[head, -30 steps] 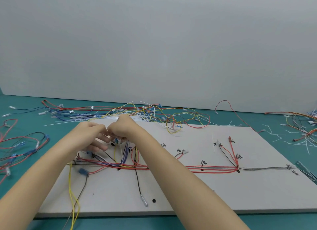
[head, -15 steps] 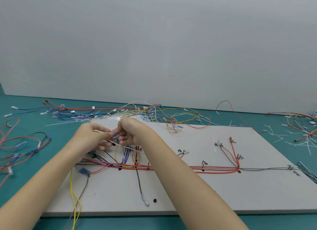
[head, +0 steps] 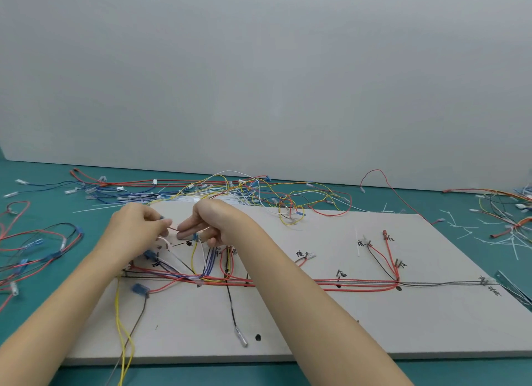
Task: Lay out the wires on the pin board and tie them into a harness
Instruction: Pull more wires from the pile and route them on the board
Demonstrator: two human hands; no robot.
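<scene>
1. Pin board (head: pixel 316 328): pale flat panel on the teal table (head: pixel 37 213), marked with black handwritten labels and dots.
2. Wire run (head: pixel 331 285): red and grey wires laid side by side along the board's length, fanning out at the right into red branch wires (head: pixel 388 253); position unchanged from the earlier frames.
3. Left hand (head: pixel 135 230): over the board's far left part, fingers curled, pinching one end of a thin red wire (head: pixel 174 228). A second ago it pressed against the other hand; now the two stand apart.
4. Right hand (head: pixel 210 224): just right of the left hand, index and middle fingers extended toward it, thumb and lower fingers curled. It touches the red wire's other end, but whether it grips cannot be told.
5. Blue, yellow and white wires (head: pixel 201 259): rising from the run toward the hands, a blue connector (head: pixel 195 236) beneath the right fingers.
6. Yellow wire (head: pixel 121 328): trailing off the board's near left edge, as before.
7. Loose wires (head: pixel 230 190): tangled heap behind the board.
8. Cable tie offcuts (head: pixel 489 236): white, scattered on the table at right.
</scene>
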